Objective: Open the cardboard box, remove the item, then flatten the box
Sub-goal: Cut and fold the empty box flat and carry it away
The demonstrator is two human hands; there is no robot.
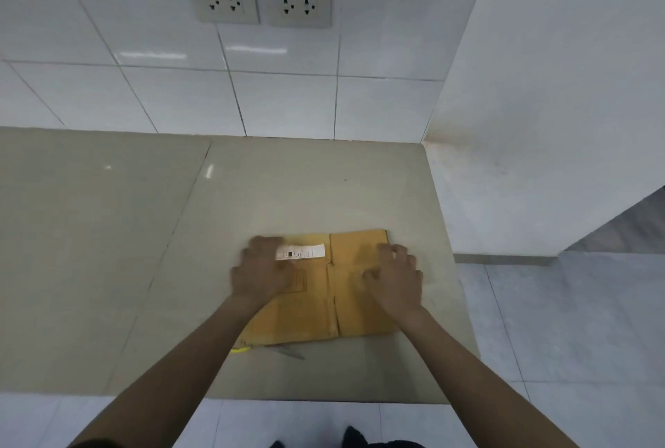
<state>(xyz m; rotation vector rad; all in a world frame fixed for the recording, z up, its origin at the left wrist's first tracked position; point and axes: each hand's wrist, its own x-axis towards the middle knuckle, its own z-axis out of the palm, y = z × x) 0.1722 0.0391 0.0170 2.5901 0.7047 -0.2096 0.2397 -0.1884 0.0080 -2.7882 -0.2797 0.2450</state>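
A brown cardboard box (316, 307) lies flat on the beige counter (144, 249), with a white label (300, 252) near its far edge. My left hand (261, 271) rests palm down on the box's left half, fingers spread and blurred. On the right half lies my right hand (396, 278), fingers spread and slightly curled. Neither hand grips anything. A pair of scissors (284, 351) with a yellow handle (240, 350) pokes out from under the box's near edge. No removed item is in view.
A white tiled wall with two socket plates (225, 0) stands behind the counter. A white wall block (539, 123) borders the counter on the right. The counter's near edge (324, 401) drops to a tiled floor, where my feet (354, 438) show.
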